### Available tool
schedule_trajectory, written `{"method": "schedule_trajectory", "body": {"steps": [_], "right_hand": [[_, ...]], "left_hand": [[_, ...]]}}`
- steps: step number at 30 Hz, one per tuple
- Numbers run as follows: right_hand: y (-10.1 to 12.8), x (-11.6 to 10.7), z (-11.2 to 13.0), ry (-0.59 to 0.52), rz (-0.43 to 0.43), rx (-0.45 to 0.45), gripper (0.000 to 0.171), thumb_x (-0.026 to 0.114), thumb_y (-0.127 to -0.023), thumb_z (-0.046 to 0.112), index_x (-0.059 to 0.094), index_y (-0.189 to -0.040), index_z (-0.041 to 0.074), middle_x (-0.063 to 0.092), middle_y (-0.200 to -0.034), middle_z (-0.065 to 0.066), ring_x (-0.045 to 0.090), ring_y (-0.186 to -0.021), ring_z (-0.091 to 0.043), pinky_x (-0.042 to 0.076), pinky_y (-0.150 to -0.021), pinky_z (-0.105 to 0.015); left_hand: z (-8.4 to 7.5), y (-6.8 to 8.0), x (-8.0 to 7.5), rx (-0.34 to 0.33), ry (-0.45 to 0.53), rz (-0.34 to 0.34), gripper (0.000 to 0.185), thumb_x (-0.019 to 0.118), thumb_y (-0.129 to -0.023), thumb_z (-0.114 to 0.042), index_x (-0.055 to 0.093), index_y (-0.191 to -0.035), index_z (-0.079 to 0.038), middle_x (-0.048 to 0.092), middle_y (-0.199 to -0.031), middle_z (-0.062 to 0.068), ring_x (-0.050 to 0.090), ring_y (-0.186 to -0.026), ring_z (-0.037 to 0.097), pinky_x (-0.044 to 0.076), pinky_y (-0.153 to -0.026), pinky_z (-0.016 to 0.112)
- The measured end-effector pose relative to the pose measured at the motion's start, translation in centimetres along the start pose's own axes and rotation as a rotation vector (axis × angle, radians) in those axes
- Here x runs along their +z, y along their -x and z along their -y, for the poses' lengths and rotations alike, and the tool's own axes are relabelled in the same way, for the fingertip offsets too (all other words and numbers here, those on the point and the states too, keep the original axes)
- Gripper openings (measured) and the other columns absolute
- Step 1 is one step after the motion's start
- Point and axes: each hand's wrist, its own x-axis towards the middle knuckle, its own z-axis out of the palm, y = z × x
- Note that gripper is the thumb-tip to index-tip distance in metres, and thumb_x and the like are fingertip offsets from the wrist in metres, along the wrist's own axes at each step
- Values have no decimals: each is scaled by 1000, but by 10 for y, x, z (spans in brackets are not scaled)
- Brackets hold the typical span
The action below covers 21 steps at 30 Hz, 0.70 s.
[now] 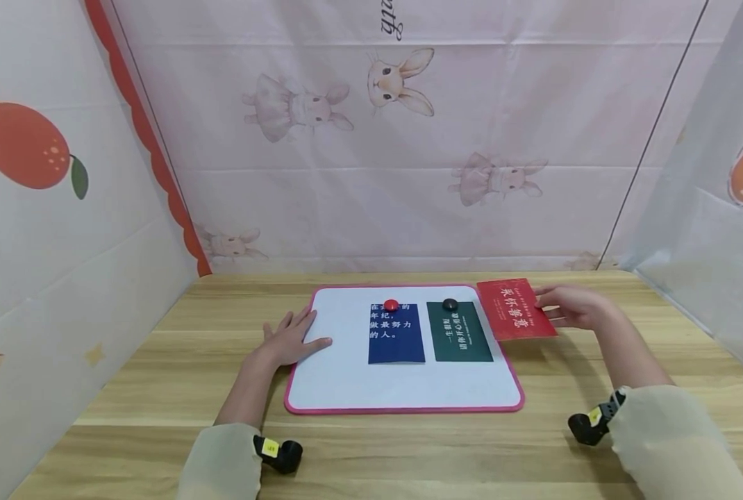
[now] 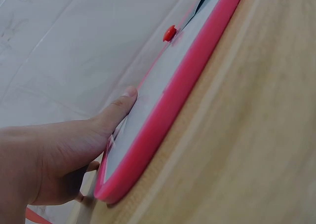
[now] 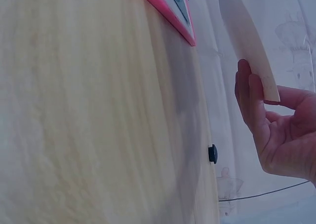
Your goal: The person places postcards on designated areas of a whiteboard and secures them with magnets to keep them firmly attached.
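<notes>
A whiteboard with a pink rim lies flat on the wooden table. My left hand rests on its left edge, fingers spread, the thumb on the white surface. In the left wrist view that hand lies along the pink rim. On the board are a navy card under a red magnet and a green card under a black magnet. My right hand pinches a red card by its right side. The card overlaps the board's right edge; its pale back shows raised in the right wrist view.
Another black magnet sits on the table near its far edge, in the right wrist view. Behind the wooden table hangs a pink sheet with printed rabbits. Pale printed sheets stand at both sides.
</notes>
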Motion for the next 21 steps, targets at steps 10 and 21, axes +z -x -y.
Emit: {"method": "schedule_trajectory", "body": {"steps": [10,21], "right_hand": [[-8,9,3,-34,-7,9,58,41,-95,6,10,-142,-10,52,-104,-13,62,-85,-19,50,-81,-36],[-12,20,8,-24,-14,5,58,42,-95,7,12,-142,-8,50,-107,-15,61,-86,-20,49,-83,-37]], "left_hand": [[0,-1,1,-5,-9,-2,85,46,-85,-62,19,-147,-9,12,-151,13,2,-135,40,-8,-98,64],[0,-1,1,-2,0,-2,86,46,-85,-62,19,-147,-9,12,-151,13,2,-135,39,-8,-98,64]]}}
